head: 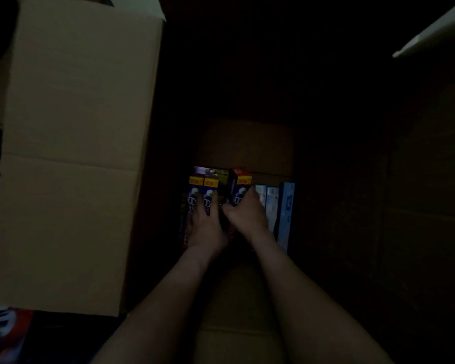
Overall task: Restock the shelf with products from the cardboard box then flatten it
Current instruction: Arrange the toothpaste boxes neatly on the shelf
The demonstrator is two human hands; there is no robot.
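I look down into a deep, dark cardboard box. At its bottom lie several long product cartons side by side. Two blue cartons with yellow and red tops are under my left hand, whose fingers lie over them. My right hand grips a third blue and red carton, which is tilted up above the rest. A green-topped carton lies behind them. Light blue cartons lie to the right.
The box's left flap stands open and lit on the left. Its right wall is in deep shadow. A pale flap edge shows at the top right. A red and white package lies outside the box at the bottom left.
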